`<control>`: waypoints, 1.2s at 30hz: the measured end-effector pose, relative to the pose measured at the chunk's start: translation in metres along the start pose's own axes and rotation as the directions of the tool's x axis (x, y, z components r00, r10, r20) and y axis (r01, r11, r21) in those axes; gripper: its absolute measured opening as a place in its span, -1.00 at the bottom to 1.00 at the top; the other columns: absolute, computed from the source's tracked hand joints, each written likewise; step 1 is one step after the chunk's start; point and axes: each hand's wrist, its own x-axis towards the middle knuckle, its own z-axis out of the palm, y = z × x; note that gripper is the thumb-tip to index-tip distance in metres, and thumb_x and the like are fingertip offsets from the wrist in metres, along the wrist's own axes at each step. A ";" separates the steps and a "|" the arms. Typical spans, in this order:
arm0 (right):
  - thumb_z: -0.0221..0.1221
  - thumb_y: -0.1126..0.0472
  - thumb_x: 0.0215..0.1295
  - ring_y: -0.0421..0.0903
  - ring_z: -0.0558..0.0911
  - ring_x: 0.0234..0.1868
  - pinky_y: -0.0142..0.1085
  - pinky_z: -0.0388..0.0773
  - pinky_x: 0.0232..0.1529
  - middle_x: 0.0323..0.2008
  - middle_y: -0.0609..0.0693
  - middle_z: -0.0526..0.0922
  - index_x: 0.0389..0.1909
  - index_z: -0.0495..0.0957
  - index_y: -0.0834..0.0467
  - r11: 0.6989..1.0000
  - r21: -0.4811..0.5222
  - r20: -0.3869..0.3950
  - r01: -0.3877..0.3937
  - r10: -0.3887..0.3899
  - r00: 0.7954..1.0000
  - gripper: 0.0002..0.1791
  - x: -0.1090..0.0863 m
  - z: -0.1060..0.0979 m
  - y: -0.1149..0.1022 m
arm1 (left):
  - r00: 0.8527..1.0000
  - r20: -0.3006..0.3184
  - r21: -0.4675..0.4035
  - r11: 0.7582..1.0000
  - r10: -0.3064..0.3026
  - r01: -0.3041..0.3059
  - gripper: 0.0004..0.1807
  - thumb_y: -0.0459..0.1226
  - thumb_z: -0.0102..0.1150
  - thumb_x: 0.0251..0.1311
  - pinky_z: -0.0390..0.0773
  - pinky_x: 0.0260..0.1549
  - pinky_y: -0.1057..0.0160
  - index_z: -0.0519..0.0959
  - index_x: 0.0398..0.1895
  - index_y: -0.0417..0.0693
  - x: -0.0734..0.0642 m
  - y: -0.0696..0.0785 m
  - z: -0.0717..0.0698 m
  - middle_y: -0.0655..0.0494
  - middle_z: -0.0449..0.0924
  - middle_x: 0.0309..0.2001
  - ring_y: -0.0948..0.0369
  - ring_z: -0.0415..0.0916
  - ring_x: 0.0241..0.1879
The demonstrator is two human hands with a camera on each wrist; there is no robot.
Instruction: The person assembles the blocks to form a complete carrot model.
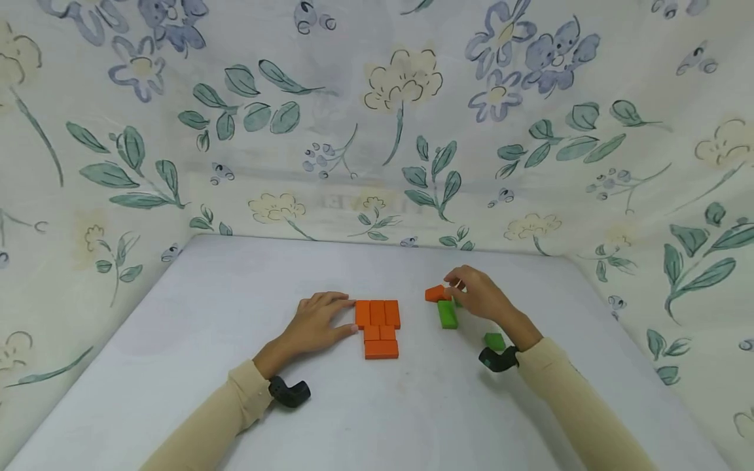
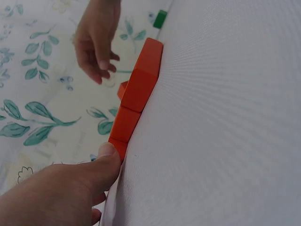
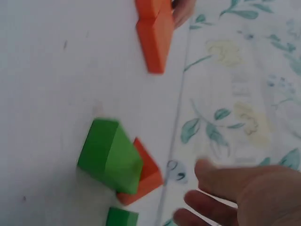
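Several orange blocks (image 1: 377, 314) lie joined flat on the table, a wider row at the far side and narrower rows nearer. My left hand (image 1: 317, 325) rests at their left side, with the thumb (image 2: 109, 151) touching an end block and a finger near the far corner. To the right, my right hand (image 1: 480, 296) hovers over a loose orange block (image 1: 434, 293), fingers loosely bent. The right wrist view shows a gap between thumb and fingers, with nothing held. A green block (image 3: 110, 155) sits against that loose orange block (image 3: 153, 174).
Another green block (image 1: 495, 341) lies nearer the right wrist, and a green piece shows partly behind the right hand. White cloth covers the table (image 1: 330, 418). A floral curtain (image 1: 353, 131) stands behind and along both sides. Each wrist carries a black device (image 1: 290, 392).
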 end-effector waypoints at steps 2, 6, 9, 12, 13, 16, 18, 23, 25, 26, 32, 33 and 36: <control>0.22 0.25 0.39 0.09 0.62 0.01 -0.07 0.61 0.03 0.02 0.20 0.63 0.14 0.53 0.35 1.000 -0.015 0.076 -0.023 0.024 0.997 -0.62 0.006 0.001 0.008 | 1.000 0.003 -0.003 1.000 0.006 -0.006 -0.36 0.18 0.22 0.25 0.25 0.18 -0.13 0.50 0.34 0.15 0.000 -0.001 0.001 0.09 0.42 0.37 0.00 0.29 0.38; 0.21 0.26 0.40 0.08 0.61 0.00 -0.05 0.58 0.10 0.00 0.18 0.64 0.12 0.56 0.36 0.996 -0.079 0.155 -0.033 0.045 0.987 -0.65 0.013 0.009 0.014 | 1.000 0.016 -0.009 1.000 0.020 -0.020 -0.34 0.20 0.19 0.25 0.26 0.16 -0.11 0.50 0.34 0.14 0.000 0.000 0.003 0.09 0.42 0.37 0.00 0.29 0.38; 0.20 0.28 0.40 0.04 0.60 -0.05 -0.06 0.59 0.08 -0.07 0.14 0.64 0.02 0.59 0.31 0.994 -0.105 0.141 -0.035 0.050 0.989 -0.75 0.018 0.014 0.013 | 1.000 0.009 -0.007 1.000 0.027 -0.027 -0.35 0.20 0.20 0.25 0.27 0.15 -0.13 0.50 0.34 0.13 -0.001 0.002 0.003 0.08 0.42 0.36 -0.01 0.29 0.37; 0.19 0.26 0.41 0.04 0.61 -0.03 -0.06 0.59 0.09 -0.03 0.16 0.66 0.03 0.56 0.29 0.995 -0.086 0.140 -0.046 0.058 0.988 -0.74 0.022 0.018 0.010 | 1.000 0.000 -0.011 1.000 0.025 -0.025 -0.36 0.17 0.21 0.26 0.27 0.14 -0.14 0.51 0.33 0.12 -0.002 0.004 0.002 0.07 0.43 0.35 -0.02 0.30 0.37; 0.18 0.26 0.42 0.04 0.62 -0.01 -0.06 0.59 0.10 0.00 0.18 0.66 0.08 0.54 0.29 0.996 -0.073 0.147 -0.056 0.066 0.987 -0.71 0.023 0.019 0.009 | 1.000 0.001 -0.013 1.000 0.024 -0.024 -0.36 0.17 0.21 0.26 0.27 0.15 -0.14 0.51 0.33 0.11 -0.002 0.004 0.002 0.06 0.43 0.36 -0.02 0.30 0.37; 0.17 0.22 0.44 0.02 0.62 -0.03 -0.08 0.60 0.10 0.05 0.18 0.66 0.18 0.50 0.30 0.994 -0.062 0.171 -0.085 0.094 0.981 -0.63 0.028 0.023 0.007 | 1.000 0.004 -0.017 1.000 0.021 -0.021 -0.36 0.16 0.20 0.27 0.27 0.15 -0.14 0.50 0.33 0.11 -0.003 0.004 0.001 0.05 0.42 0.36 -0.03 0.29 0.38; 0.17 0.19 0.44 -0.01 0.60 -0.06 -0.10 0.60 0.09 0.04 0.15 0.66 0.21 0.50 0.29 0.992 -0.093 0.165 -0.079 0.094 0.982 -0.60 0.030 0.026 0.006 | 1.000 0.005 -0.017 1.000 0.019 -0.019 -0.36 0.16 0.21 0.26 0.26 0.16 -0.14 0.50 0.33 0.11 -0.003 0.004 0.000 0.05 0.42 0.36 -0.03 0.29 0.38; 0.29 0.16 0.34 -0.05 0.56 -0.15 -0.15 0.62 0.03 -0.09 0.08 0.62 0.02 0.54 0.23 0.971 -0.227 0.045 0.081 -0.073 0.996 -0.68 0.025 0.037 -0.001 | 1.000 -0.003 -0.006 1.000 0.019 -0.019 -0.36 0.16 0.21 0.26 0.27 0.16 -0.15 0.50 0.33 0.12 -0.002 0.003 -0.002 0.06 0.43 0.36 -0.03 0.30 0.37; 0.34 0.18 0.29 -0.06 0.55 -0.17 -0.17 0.63 0.00 -0.14 0.05 0.58 -0.04 0.52 0.20 0.959 -0.244 0.002 0.144 -0.148 0.989 -0.69 0.022 0.039 -0.003 | 1.000 -0.009 0.001 1.000 0.021 -0.021 -0.36 0.17 0.21 0.26 0.27 0.16 -0.16 0.51 0.33 0.13 -0.002 0.002 -0.002 0.06 0.43 0.36 -0.03 0.30 0.37; 0.35 0.20 0.28 -0.06 0.54 -0.17 -0.17 0.63 0.00 -0.15 0.05 0.56 -0.06 0.52 0.19 0.957 -0.237 -0.006 0.166 -0.173 0.985 -0.70 0.021 0.040 -0.004 | 1.000 -0.011 0.002 1.000 0.021 -0.021 -0.36 0.17 0.21 0.25 0.27 0.17 -0.16 0.51 0.33 0.13 -0.001 0.001 -0.003 0.06 0.43 0.36 -0.03 0.30 0.37; 0.35 0.32 0.24 -0.08 0.57 -0.12 -0.21 0.63 0.02 -0.15 0.04 0.55 -0.09 0.56 0.21 0.961 -0.135 -0.027 0.240 -0.245 0.969 -0.75 0.015 0.042 -0.003 | 1.000 0.001 -0.013 1.000 0.013 -0.013 -0.35 0.16 0.21 0.26 0.26 0.17 -0.15 0.50 0.34 0.11 -0.002 0.001 -0.002 0.05 0.41 0.37 -0.04 0.29 0.38; 0.35 0.32 0.23 -0.07 0.59 -0.11 -0.21 0.63 0.02 -0.14 0.04 0.56 -0.08 0.57 0.22 0.963 -0.119 -0.030 0.242 -0.247 0.969 -0.74 0.014 0.042 -0.002 | 1.000 0.004 -0.014 1.000 0.011 -0.011 -0.36 0.16 0.21 0.26 0.25 0.17 -0.15 0.49 0.34 0.11 -0.003 0.001 -0.002 0.05 0.41 0.37 -0.04 0.29 0.38; 0.35 0.31 0.24 -0.06 0.62 -0.10 -0.19 0.64 0.00 -0.10 0.05 0.58 -0.02 0.59 0.23 0.973 -0.085 -0.033 0.215 -0.218 0.975 -0.70 0.014 0.039 0.000 | 1.000 0.002 -0.013 1.000 0.010 -0.010 -0.36 0.17 0.22 0.25 0.26 0.17 -0.15 0.50 0.34 0.12 -0.002 0.002 -0.003 0.05 0.41 0.37 -0.04 0.29 0.38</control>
